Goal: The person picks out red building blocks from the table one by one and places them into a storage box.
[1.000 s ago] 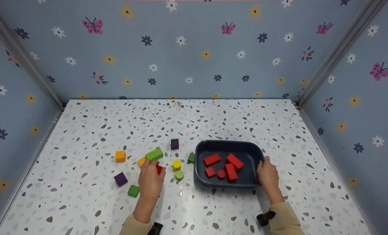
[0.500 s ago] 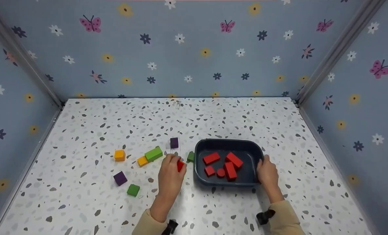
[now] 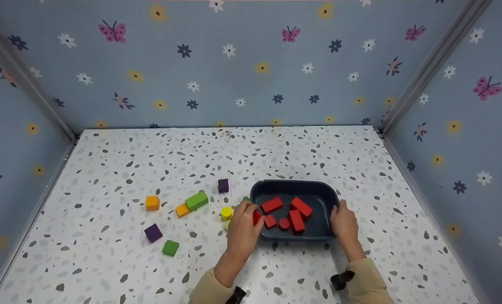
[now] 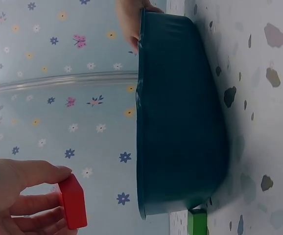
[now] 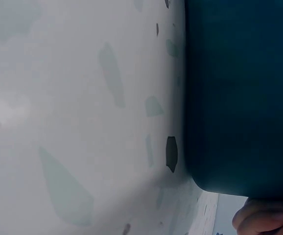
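Note:
My left hand (image 3: 242, 230) pinches a red block (image 4: 74, 203) between thumb and fingers, level with the left rim of a dark blue tray (image 3: 293, 237). In the left wrist view the block is held up, apart from the tray's wall. Inside the tray lie several red pieces, among them a rectangular block (image 3: 272, 205), a small cube (image 3: 269, 221) and a round piece (image 3: 284, 223). My right hand (image 3: 344, 223) grips the tray's right rim, its curled fingers (image 5: 261, 218) showing at the edge in the right wrist view.
Left of the tray lie a purple cube (image 3: 223, 185), a yellow piece (image 3: 226, 213), a long light green block (image 3: 196, 200) and an orange block (image 3: 182, 210). Farther left are an orange cube (image 3: 152, 203), another purple cube (image 3: 153, 233) and a green block (image 3: 170, 248). Patterned walls enclose the table.
My left hand has carried the red block rightward from among the loose blocks to the tray's left rim. My right hand keeps its grip on the tray.

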`<state>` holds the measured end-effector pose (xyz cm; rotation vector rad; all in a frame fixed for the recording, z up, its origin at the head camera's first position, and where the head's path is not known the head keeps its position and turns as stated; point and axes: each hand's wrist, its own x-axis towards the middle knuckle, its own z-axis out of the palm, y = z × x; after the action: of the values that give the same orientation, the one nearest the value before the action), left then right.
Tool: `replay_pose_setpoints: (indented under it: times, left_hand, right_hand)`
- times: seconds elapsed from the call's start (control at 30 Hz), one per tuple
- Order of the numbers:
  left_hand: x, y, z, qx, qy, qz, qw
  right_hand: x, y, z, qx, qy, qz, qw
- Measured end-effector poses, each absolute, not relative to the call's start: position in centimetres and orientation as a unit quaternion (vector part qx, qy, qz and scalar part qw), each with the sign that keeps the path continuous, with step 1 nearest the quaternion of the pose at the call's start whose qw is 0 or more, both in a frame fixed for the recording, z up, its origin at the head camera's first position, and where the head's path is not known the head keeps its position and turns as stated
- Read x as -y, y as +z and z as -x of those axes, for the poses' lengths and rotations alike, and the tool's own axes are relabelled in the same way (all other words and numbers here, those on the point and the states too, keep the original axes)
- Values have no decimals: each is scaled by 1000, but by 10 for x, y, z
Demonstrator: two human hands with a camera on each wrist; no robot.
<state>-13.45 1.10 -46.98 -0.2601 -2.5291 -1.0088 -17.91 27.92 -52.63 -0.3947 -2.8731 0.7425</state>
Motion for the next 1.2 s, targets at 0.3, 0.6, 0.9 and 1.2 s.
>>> replay_pose_setpoints:
  times: [0.3,0.6,0.9,1.2]
  left_hand:
    - [-36,-477,138,900,-350,147,215]
    - [-64,-483,144,896,-343,196,203]
    - [-87,-485,149,897,-335,213,193]
    - [-103,-493,153,912,-288,231,179]
  right_hand:
    - [-278,-528,180,957,244,131,89]
    - [-278,-527,179,958,243,134,73]
    - [-277,-526,178,957,243,134,78]
    - [-277,-525,178,957,244,137,79]
